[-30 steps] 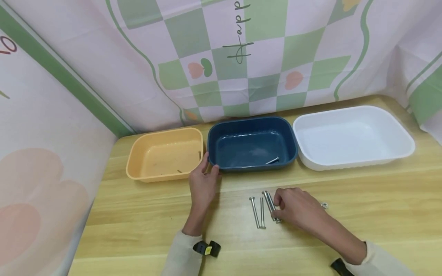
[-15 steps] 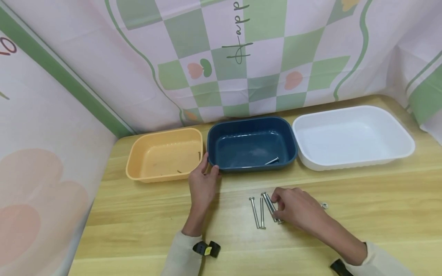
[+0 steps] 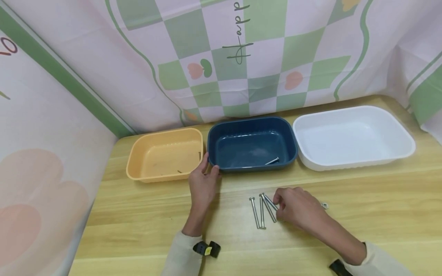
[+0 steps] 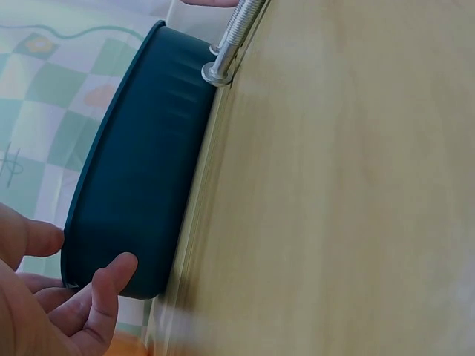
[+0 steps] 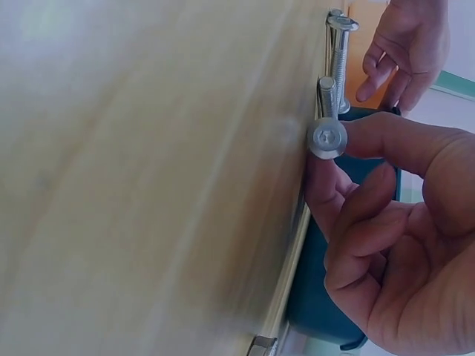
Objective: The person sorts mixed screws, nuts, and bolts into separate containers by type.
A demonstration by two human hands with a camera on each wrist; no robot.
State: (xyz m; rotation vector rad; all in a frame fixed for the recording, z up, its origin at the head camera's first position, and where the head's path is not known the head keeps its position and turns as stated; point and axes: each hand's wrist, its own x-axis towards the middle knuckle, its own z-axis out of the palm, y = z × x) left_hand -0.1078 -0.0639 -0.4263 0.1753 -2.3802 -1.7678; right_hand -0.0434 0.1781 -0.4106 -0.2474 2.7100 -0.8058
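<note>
My left hand [image 3: 203,186] grips the near left corner of the dark blue box [image 3: 221,168], its finger and thumb on either side of that corner. On the table, my right hand [image 3: 302,207] pinches a silver bolt [image 3: 271,202] between thumb and finger; in the right wrist view the bolt's round head [image 5: 327,139] shows at the fingertips. Beside it lie three more bolts: one slanted [image 3: 268,209], one upright in view [image 3: 262,216] and one farthest left [image 3: 254,212]. Part of the pinched bolt is hidden by the hand in the head view.
A yellow box [image 3: 165,178] with small screws stands left of the blue box, which holds one bolt [image 3: 272,161]. At the right stands a white box [image 3: 345,165]. A nut [image 3: 324,206] lies just beyond my right hand. Patterned cloth [image 3: 262,65] hangs behind.
The pinched bolt's near end has swung right, away from the slanted bolt, so a gap opens between them. My left hand and the boxes stay put.
</note>
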